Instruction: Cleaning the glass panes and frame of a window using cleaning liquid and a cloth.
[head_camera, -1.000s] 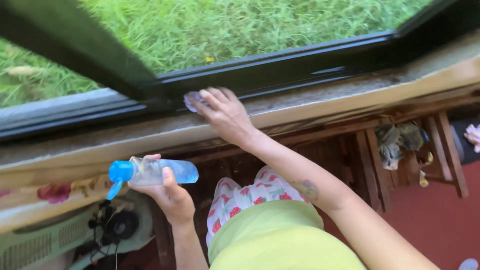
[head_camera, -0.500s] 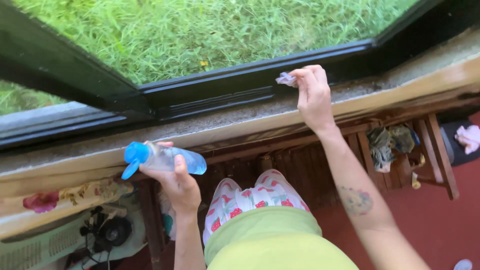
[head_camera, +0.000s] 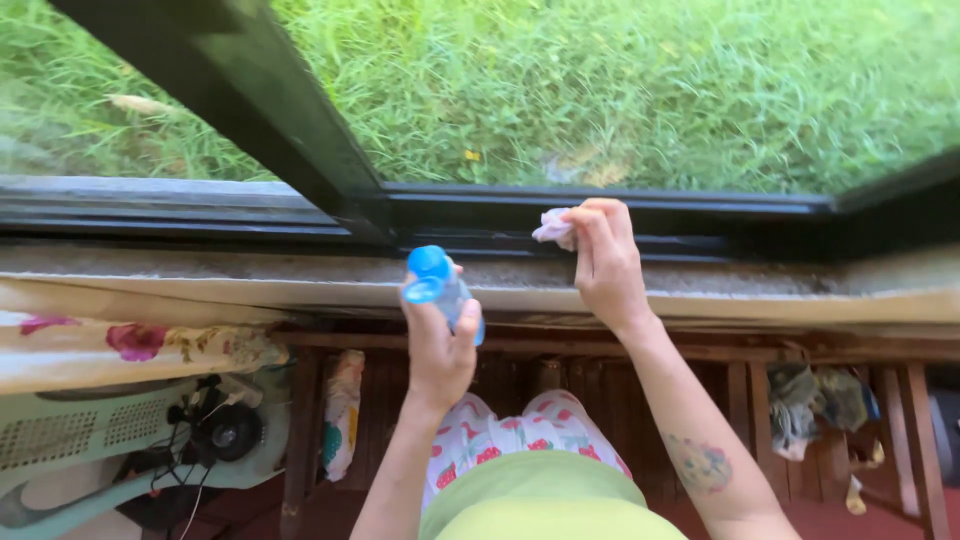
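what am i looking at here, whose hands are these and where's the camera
There is no machine here: these are one person's two bare hands, filmed by a camera worn on the person's head, looking down. That is why you see the arms reaching away from you, with a green top and strawberry-print fabric at the bottom.

The left hand grips a clear spray bottle with a blue nozzle. The right hand pinches a small pale cloth against the black window frame.

Below the frame runs a gritty sill. Grass shows through the glass. At lower left sits a pale green fan, beside a flowered curtain.
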